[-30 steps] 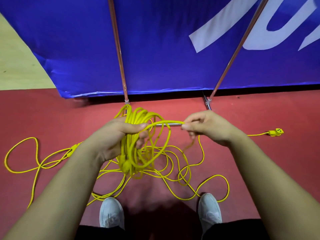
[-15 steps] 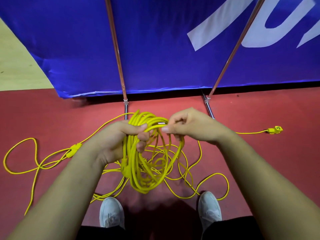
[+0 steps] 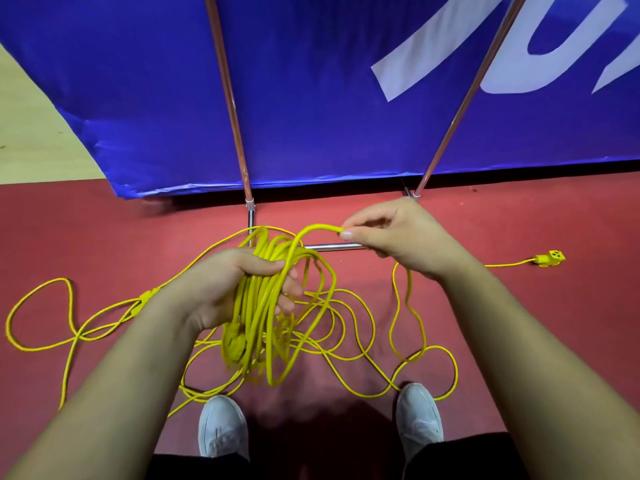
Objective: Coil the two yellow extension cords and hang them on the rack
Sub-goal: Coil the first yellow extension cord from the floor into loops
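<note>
My left hand (image 3: 232, 289) grips a hanging bundle of yellow cord loops (image 3: 266, 317), and a plug dangles at the bundle's lower left. My right hand (image 3: 398, 237) pinches the same cord between thumb and fingers, up and to the right of the bundle; the strand arcs from the coil to my fingertips. Loose yellow cord (image 3: 374, 341) lies tangled on the red floor below both hands. One yellow socket end (image 3: 550, 258) lies at the far right. A joined connector (image 3: 147, 296) lies left of my left wrist. The rack's metal legs (image 3: 235, 133) stand behind.
A blue banner (image 3: 311, 81) hangs across the rack's slanted poles. A chrome crossbar (image 3: 329, 247) lies low on the floor just behind my hands. My two grey shoes (image 3: 221, 427) stand at the bottom, with cord running close to the right shoe. Pale floor shows at far left.
My right hand laid a loop into the coil beside my left hand, then slid back out to the right along the cord. The bundle in my left hand has gained a loop.
</note>
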Motion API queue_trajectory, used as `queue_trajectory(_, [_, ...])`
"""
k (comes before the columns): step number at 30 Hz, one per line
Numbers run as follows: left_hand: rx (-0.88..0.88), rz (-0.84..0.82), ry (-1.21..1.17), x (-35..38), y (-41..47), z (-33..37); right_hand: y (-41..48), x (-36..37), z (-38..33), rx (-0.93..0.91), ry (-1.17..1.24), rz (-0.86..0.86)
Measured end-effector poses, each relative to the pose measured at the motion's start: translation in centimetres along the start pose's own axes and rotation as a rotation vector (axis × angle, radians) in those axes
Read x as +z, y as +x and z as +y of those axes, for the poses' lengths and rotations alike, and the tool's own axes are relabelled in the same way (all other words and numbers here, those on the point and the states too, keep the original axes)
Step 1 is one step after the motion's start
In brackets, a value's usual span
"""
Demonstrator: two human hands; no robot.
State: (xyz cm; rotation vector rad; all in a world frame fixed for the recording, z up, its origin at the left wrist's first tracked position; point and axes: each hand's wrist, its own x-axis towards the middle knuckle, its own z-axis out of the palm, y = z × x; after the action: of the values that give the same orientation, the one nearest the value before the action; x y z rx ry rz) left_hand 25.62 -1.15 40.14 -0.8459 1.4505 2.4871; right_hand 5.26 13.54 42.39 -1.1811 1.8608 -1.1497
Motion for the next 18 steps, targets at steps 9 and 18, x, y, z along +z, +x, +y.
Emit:
queue_trajectory(9, [0.053, -0.133, 0.014, 0.5, 0.2, -0.1, -0.7, 2.4, -2.5, -0.198, -0.246, -0.221])
queue_trajectory(18, [0.184, -0.075, -0.109, -0.3, 0.0, 0.2, -0.2, 0.6, 2.9, 0.119, -0.450, -0.354])
